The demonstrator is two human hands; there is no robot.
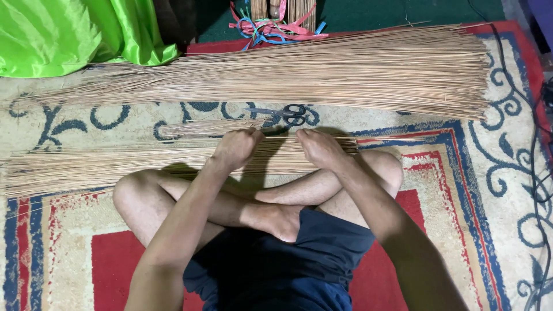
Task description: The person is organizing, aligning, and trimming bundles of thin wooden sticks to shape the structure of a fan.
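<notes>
A patterned rug (507, 173) in cream, red and blue covers the floor. Bright green cloth (75, 31) lies bunched at the far left, beside dark green flooring (391, 12).

A large heap of thin tan sticks (322, 72) lies across the patterned carpet (507, 173), which is cream with blue scrolls and red panels. Black-handled scissors (285, 113) rest on the carpet just below that heap, beside a small loose bunch of sticks (210, 126). At the far edge are a bright green cloth (69, 31), a tangle of pink and blue ribbons (271, 27), and a black cable (541, 173) along the right side.
</notes>
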